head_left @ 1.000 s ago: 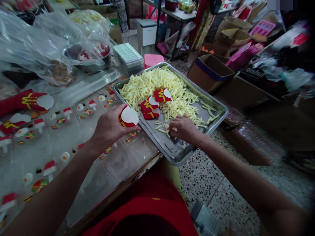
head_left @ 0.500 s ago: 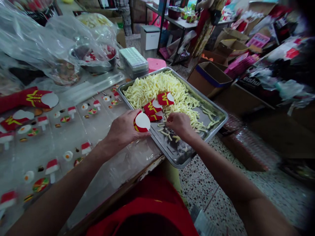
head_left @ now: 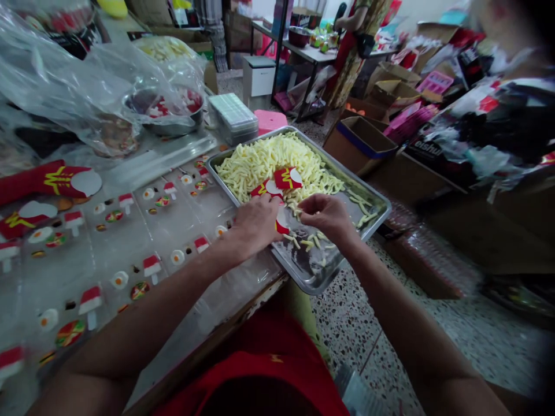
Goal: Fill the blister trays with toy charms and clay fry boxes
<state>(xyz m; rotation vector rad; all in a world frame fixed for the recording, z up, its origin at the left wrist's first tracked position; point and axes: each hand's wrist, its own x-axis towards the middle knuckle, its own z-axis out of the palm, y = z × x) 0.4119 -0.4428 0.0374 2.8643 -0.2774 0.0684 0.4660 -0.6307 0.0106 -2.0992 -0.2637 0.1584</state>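
Note:
My left hand [head_left: 255, 225] reaches over the near-left rim of a metal tray [head_left: 315, 284] and grips a small red-and-white fry carton [head_left: 281, 221], mostly covered by the fingers. Close beside it, my right hand [head_left: 327, 216] is closed in a pinch, with pale yellow imitation French fries [head_left: 296, 209] at its fingertips, near the carton's mouth. Behind both hands, a heap of the same fries [head_left: 269, 156] fills the far part of the tray. Two more fry cartons, one in front [head_left: 288, 178] and one partly hidden [head_left: 265, 188], rest against the heap.
Plastic sheets with small food-shaped pieces [head_left: 151, 266] cover the table at left, beside stacked red cartons [head_left: 65, 180]. A metal bowl [head_left: 173, 124] under plastic bags and clear boxes [head_left: 233, 118] stand behind. Cardboard boxes [head_left: 362, 138] line the right; another person [head_left: 353, 52] stands farther back.
My left hand has moved right with its carton, from beside the tray to over its rim. My right hand has lifted slightly from the loose fries and is now closer to the carton.

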